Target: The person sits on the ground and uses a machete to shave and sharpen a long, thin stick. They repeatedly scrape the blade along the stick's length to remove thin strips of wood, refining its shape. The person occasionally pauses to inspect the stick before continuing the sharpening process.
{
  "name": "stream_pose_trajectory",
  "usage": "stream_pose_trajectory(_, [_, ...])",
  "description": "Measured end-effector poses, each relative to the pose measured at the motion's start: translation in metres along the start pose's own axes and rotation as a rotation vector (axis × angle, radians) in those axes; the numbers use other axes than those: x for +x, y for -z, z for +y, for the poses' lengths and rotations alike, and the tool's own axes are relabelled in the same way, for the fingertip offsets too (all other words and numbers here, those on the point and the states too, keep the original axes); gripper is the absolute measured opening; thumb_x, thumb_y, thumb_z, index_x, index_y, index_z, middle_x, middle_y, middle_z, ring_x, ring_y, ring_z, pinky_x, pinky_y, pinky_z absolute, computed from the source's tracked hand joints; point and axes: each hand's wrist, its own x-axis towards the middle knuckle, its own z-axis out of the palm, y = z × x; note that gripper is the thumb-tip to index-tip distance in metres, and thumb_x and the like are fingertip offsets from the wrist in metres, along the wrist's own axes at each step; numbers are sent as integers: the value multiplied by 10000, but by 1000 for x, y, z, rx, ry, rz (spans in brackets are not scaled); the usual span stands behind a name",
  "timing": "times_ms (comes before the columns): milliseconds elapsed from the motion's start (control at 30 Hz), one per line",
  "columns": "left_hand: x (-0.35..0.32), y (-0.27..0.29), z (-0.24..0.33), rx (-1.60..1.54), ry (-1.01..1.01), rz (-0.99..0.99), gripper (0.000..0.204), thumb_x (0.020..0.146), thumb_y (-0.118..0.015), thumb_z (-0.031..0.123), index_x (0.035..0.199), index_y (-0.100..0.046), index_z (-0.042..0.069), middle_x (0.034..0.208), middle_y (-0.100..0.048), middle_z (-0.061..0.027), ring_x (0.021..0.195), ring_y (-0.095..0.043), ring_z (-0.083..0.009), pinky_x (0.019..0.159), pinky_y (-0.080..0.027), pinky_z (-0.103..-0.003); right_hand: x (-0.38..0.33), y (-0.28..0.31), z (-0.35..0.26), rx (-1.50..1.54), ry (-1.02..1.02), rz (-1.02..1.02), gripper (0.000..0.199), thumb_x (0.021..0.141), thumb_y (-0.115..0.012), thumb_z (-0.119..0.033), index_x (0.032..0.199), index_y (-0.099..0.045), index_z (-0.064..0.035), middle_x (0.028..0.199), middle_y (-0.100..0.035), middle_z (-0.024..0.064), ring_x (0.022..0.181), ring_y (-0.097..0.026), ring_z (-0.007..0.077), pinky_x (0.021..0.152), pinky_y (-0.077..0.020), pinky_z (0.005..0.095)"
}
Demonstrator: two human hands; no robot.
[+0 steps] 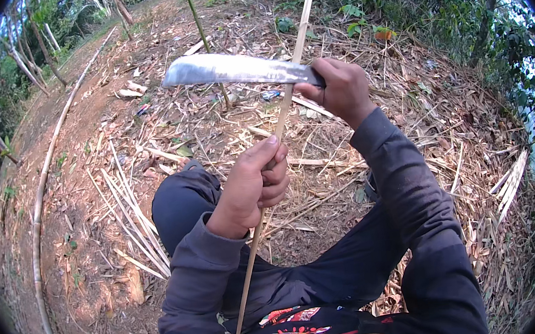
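A long, thin bamboo strip (283, 111) slants up and away from my lap, its far end beyond both hands. Around its middle my left hand (258, 182) is closed, thumb along the strip. My right hand (341, 89) grips a machete (231, 70) by the handle, which the fingers mostly hide. The broad, shiny blade points left and crosses the strip above my left hand. From this view I cannot tell whether the edge touches the strip.
Split bamboo strips (130, 211) lie left of my bent leg; another bundle (513, 185) lies far right. A long bamboo pole (39, 197) runs along the left. A thin green stem (199, 34) stands ahead. Shavings and dry leaves cover the ground (256, 122).
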Motion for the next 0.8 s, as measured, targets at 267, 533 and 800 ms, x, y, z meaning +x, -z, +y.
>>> stream_pose_trajectory(267, [13,7,-14,77,76,22,258,1079,-359,281,904,-454,117,592,-258,83,414,-196,-16,343,-165,-192,-17,-13,65,29,-633,-145,729,970,-410,-653,735,-628,2,597,-584,180,608,-616,391,618,-481,475])
stream_pose_trajectory(533, [-1,16,-7,58,124,55,259,1077,-364,290,899,-447,121,587,-257,84,412,-191,-20,342,-157,-198,-16,-14,50,-140,-153,-277,595,898,-562,-649,796,-613,-64,666,-625,127,602,-647,310,554,-494,436])
stream_pose_trajectory(800, [-15,30,-1,162,7,55,277,1075,-377,299,897,-453,101,571,-267,84,414,-193,-20,353,-155,-211,-73,-37,161,74,-1254,-115,737,910,-530,-661,735,-663,42,690,-652,159,592,-645,270,570,-489,393])
